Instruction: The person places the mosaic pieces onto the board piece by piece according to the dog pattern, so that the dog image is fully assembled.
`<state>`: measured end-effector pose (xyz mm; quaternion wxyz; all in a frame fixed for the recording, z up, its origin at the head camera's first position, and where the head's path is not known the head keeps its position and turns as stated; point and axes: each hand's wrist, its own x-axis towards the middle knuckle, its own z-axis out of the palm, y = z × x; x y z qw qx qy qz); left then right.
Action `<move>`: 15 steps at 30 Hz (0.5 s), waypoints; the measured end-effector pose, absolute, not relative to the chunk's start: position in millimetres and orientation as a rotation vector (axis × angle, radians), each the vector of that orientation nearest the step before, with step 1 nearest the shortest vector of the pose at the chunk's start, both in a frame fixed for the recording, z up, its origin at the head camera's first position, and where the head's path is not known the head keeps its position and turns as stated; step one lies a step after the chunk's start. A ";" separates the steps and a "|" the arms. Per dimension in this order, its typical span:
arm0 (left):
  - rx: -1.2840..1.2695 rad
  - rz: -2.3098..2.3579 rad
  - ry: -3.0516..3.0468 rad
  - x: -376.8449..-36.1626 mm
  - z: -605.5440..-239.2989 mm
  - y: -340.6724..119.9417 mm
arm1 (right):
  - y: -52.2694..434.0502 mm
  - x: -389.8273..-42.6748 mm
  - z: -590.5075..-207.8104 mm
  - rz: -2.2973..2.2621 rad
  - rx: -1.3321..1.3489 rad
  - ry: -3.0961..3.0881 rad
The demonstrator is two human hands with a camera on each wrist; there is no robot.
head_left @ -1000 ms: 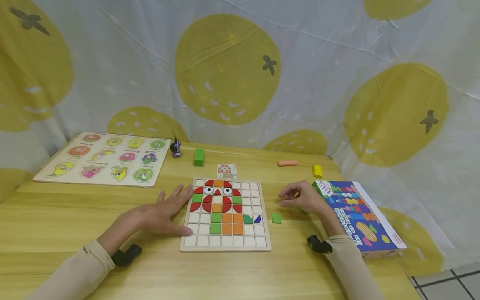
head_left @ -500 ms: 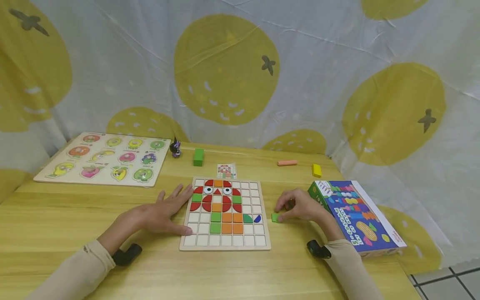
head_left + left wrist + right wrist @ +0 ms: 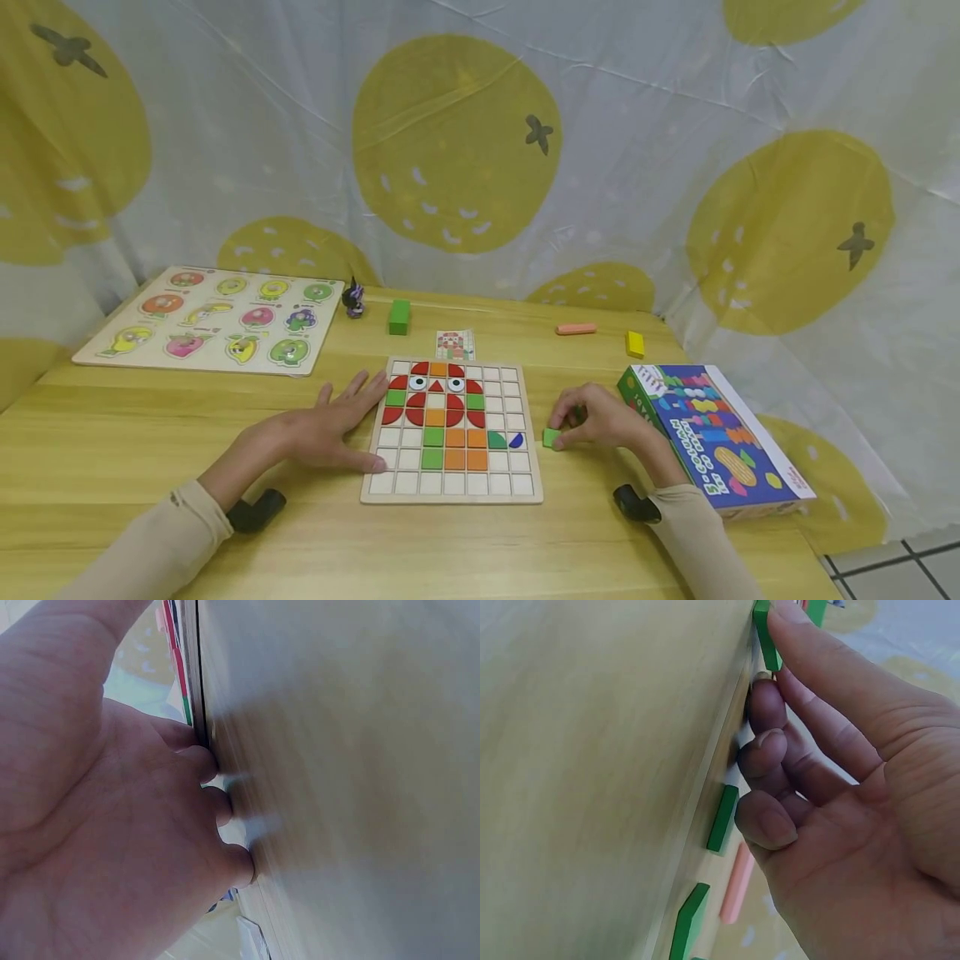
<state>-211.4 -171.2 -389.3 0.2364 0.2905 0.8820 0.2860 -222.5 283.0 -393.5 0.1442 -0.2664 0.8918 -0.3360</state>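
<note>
Wooden table (image 3: 150, 433), lemon-print curtain (image 3: 457, 142) behind

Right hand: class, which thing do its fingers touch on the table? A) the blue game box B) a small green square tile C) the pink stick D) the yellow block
B: the right hand pinches a small green square tile lying on the table just right of the grid board.

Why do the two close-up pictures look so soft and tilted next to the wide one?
Head view: even light, sharp, slight wide-angle bending at the edges. Left wrist view: the left hand fills the frame, table turned sideways and blurred, faint shadows by the fingertips. Right wrist view: right hand and green tile fairly sharp, the table blurred.
</note>
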 end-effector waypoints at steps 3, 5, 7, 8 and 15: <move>0.795 0.785 2.417 -211.5 -389.7 -171.7 | 282.3 -223.1 -393.8 -0.963 -0.738 2.569; 0.795 0.783 2.417 -211.6 -390.1 -172.2 | 281.8 -223.3 -394.2 -0.977 -0.706 2.556; 0.799 0.786 2.417 -211.5 -390.4 -172.8 | 281.1 -223.1 -394.3 -1.013 -0.677 2.536; 0.798 0.784 2.418 -211.4 -390.5 -173.0 | 280.6 -223.1 -394.5 -1.037 -0.663 2.526; 0.792 0.778 2.417 -212.0 -390.0 -172.5 | 271.3 -219.0 -389.9 -1.176 -0.668 2.503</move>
